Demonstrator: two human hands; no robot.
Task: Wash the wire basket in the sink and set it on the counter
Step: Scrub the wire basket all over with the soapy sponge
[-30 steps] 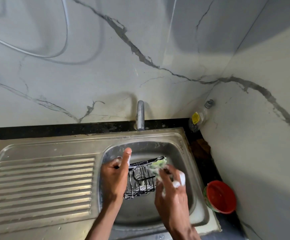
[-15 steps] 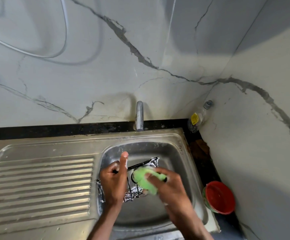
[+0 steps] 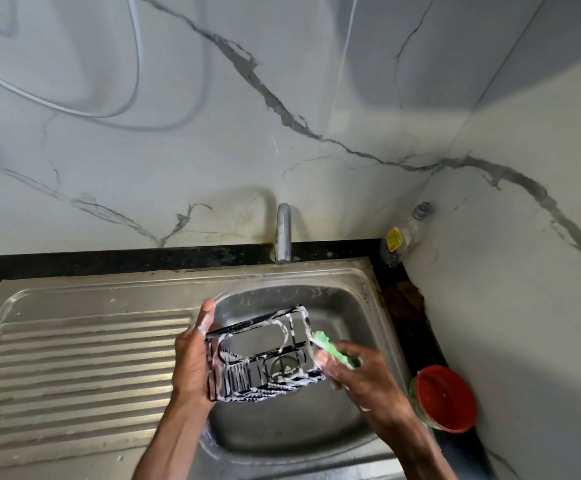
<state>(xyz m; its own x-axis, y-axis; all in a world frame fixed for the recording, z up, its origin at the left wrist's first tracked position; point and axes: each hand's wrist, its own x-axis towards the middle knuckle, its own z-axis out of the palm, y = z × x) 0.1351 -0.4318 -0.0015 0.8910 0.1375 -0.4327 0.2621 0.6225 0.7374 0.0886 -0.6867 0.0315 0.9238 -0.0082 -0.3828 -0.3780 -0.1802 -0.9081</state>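
Both hands worked over the sink [image 3: 346, 299]: left hand [image 3: 192, 362] gripped the soapy basket's [image 3: 265, 355] left end, right hand [image 3: 358, 372] pinched the sponge [image 3: 330, 348] at its right edge; steadier scrubbing probably needed a firm left-hand hold.

Sink [image 3: 348, 296] set in bench [image 3: 109, 259], bowl at right, drainboard [image 3: 81, 368] at left. Tap [image 3: 283, 233] behind bowl, at back wall. Basket [image 3: 265, 355] held over bowl, tilted, clear of bowl floor. L hand [image 3: 192, 362] on basket's left end; R hand [image 3: 362, 375] at its right end w/ sponge [image 3: 330, 348] touching the rim. Bottle [image 3: 401, 237] in back-right corner, behind sink, against wall. Tub [image 3: 443, 396] on bench right of bowl, beside R hand, near side wall.
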